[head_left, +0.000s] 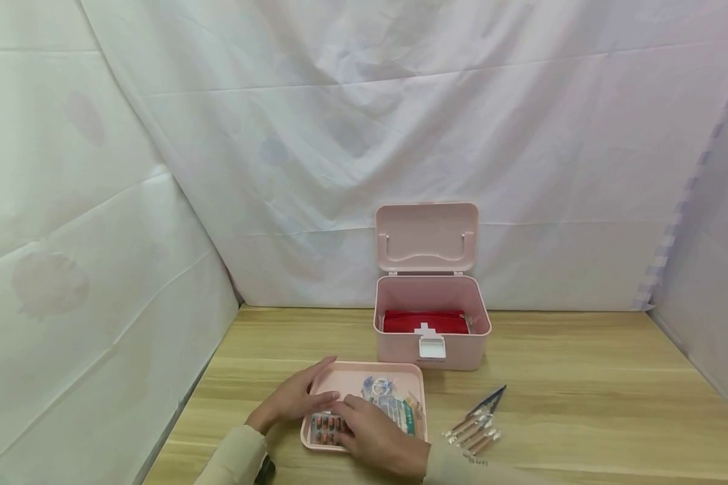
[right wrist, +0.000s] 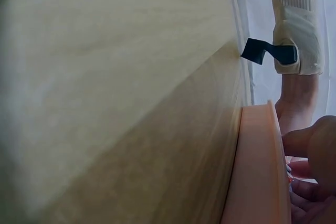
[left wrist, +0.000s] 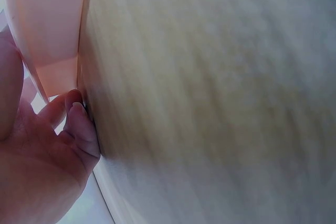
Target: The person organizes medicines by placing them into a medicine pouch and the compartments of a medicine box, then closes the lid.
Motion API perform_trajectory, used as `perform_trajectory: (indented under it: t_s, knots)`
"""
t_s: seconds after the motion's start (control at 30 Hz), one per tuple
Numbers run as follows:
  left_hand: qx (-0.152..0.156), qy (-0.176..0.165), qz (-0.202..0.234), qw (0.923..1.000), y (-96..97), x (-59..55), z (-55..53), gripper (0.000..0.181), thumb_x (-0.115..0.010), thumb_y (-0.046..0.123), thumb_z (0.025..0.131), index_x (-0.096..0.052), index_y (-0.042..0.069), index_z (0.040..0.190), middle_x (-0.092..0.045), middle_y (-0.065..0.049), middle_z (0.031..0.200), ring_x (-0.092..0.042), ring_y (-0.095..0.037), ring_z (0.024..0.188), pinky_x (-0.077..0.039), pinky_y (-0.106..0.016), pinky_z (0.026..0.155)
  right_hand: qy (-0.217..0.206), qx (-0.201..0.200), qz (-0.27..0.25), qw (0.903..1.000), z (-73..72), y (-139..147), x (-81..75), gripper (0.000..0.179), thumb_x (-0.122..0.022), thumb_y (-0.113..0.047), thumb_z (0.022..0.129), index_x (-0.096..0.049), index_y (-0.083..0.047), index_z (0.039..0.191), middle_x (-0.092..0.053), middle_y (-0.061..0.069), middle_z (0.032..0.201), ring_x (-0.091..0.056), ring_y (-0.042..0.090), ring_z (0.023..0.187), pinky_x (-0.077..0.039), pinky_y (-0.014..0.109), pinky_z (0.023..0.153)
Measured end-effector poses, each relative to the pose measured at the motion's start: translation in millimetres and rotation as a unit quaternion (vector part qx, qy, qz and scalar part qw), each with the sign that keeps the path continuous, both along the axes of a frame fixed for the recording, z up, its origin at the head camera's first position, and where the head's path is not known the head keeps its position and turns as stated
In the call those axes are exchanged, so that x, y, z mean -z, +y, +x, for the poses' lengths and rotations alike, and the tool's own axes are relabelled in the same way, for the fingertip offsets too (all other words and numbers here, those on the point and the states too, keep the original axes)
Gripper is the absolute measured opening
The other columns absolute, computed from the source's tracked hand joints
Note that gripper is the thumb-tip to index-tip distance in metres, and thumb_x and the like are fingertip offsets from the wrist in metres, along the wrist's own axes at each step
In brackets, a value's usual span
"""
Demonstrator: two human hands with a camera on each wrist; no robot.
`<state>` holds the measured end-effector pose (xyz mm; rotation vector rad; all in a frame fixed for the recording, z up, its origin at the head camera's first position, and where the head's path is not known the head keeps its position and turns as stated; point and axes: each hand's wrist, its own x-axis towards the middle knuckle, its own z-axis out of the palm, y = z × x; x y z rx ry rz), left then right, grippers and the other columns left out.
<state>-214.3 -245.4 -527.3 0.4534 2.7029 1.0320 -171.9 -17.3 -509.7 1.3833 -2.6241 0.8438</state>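
Note:
A pink tray (head_left: pixel 364 368) lies on the table. My left hand (head_left: pixel 300 394) is at its left side, fingers spread along the far left corner and thumb reaching over the rim. In the left wrist view, some fingers of that hand sit low beside the tray's outer wall. My right hand (head_left: pixel 376 434) reaches over the near side, thumb and fingers at a blister pack of capsules (head_left: pixel 325 429); the pack's right part is hidden under it. Right of that hand, the tray holds clear bags with blue and white contents (head_left: pixel 379 386) and a green-and-white packet (head_left: pixel 409 416).
Behind the tray stands a pink first-aid box (head_left: pixel 455 351), lid (head_left: pixel 427 232) raised, with a red pouch (head_left: pixel 421 321) inside. To the tray's right lie several wrapped brown sticks (head_left: pixel 476 434) and a dark pointed item (head_left: pixel 487 400). White cloth hangs around the table.

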Motion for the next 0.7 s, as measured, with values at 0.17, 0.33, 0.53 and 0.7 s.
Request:
perform_trajectory:
  t_s: [0.17, 0.33, 0.53, 0.7]
  knots:
    - [0.0, -0.002, 0.005, 1.0, 0.5, -0.7, 0.5, 0.078, -0.064, 0.052, 0.092, -0.033, 0.02, 0.156, -0.039, -0.012, 0.156, -0.038, -0.038, 0.141, -0.032, -0.061, 0.112, 0.044, 0.002, -0.009, 0.999, 2.0, 1, 3.2, 0.041, -0.073, -0.015, 0.087, -0.062, -0.008, 0.125, -0.058, -0.001, 0.104, -0.053, 0.003, 0.093, -0.049, 0.016, 0.079]
    - [-0.003, -0.006, 0.007, 1.0, 0.5, -1.3, 1.2, 0.078, -0.065, 0.052, 0.092, -0.033, 0.02, 0.156, -0.038, -0.012, 0.156, -0.037, -0.038, 0.141, -0.031, -0.062, 0.112, 0.016, 0.012, 0.007, 0.9998, 3.3, 3, -1.4, 0.046, -0.074, -0.021, 0.089, -0.061, -0.007, 0.131, -0.058, 0.001, 0.117, -0.054, 0.007, 0.106, -0.051, 0.023, 0.092]
    - [-0.008, -0.008, 0.004, 0.9999, 0.2, -1.4, 0.5, 0.078, -0.065, 0.052, 0.091, -0.033, 0.021, 0.156, -0.039, -0.014, 0.155, -0.038, -0.039, 0.141, -0.03, -0.063, 0.112, -0.02, 0.0, -0.01, 0.9997, -0.3, 10, -13.7, 0.044, -0.074, -0.022, 0.087, -0.063, -0.011, 0.129, -0.059, -0.001, 0.117, -0.054, 0.005, 0.106, -0.05, 0.023, 0.093]
    - [-0.01, -0.012, 0.004, 0.9999, 0.1, -1.8, -0.2, 0.078, -0.065, 0.052, 0.091, -0.033, 0.022, 0.156, -0.039, -0.014, 0.155, -0.038, -0.04, 0.141, -0.03, -0.065, 0.111, -0.036, -0.017, -0.047, 0.9981, -4.8, 25, -25.0, 0.037, -0.075, -0.021, 0.087, -0.066, -0.012, 0.122, -0.064, -0.001, 0.108, -0.057, 0.006, 0.1, -0.05, 0.024, 0.089]
